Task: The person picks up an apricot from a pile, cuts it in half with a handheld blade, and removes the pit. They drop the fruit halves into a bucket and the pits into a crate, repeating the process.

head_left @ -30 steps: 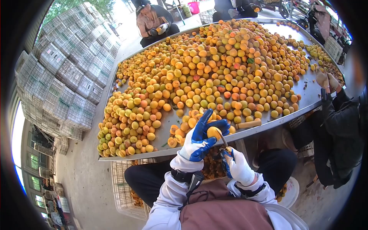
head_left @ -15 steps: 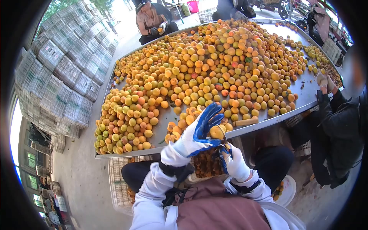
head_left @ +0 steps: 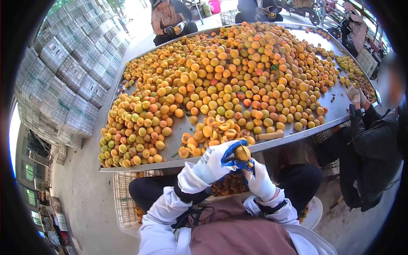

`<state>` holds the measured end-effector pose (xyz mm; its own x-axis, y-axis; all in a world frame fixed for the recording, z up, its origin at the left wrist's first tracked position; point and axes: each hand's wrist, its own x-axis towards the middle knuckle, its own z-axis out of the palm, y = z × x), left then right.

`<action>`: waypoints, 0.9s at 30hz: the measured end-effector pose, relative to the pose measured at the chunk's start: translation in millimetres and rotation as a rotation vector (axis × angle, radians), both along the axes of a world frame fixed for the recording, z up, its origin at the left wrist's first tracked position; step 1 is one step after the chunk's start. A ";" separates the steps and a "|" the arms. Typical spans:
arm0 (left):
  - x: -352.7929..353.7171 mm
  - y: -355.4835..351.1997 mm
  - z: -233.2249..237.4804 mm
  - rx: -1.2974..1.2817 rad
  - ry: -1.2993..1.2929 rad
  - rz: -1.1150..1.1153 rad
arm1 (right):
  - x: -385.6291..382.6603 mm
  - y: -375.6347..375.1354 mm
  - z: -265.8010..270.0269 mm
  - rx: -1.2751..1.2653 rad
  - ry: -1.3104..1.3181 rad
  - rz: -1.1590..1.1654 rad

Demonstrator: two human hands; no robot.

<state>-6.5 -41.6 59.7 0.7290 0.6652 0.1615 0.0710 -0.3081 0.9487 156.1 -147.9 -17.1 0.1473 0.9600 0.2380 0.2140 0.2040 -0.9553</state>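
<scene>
My left hand point(head_left: 217, 162), in a white glove with blue-coated fingers, closes around a yellow apricot point(head_left: 242, 153) above the table's near edge. Against the fruit's lower right side is my right hand point(head_left: 260, 182), gloved the same way and closed. It grips a small knife, mostly hidden now by fingers and fruit. Just beyond my hands, halved apricots point(head_left: 222, 126) lie in a small pile on the metal table point(head_left: 178, 135). Below my hands a crate holds dark orange pieces point(head_left: 229, 185), partly covered by my arms.
Whole apricots point(head_left: 255, 63) are heaped across the table. A wooden piece point(head_left: 270, 135) lies by the near rim. A co-worker point(head_left: 369, 144) sits at the right, and others sit across the table. Stacked plastic crates point(head_left: 63, 80) stand at the left; another crate point(head_left: 124, 199) is beside my leg.
My left hand, spread open beside the apricot before, has closed around it. The knife blade visible earlier is now mostly hidden. The view has shifted slightly.
</scene>
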 end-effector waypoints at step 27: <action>26.1 27.2 -62.9 -0.564 -0.299 0.029 | -18.3 31.1 1.8 -0.523 1.038 0.212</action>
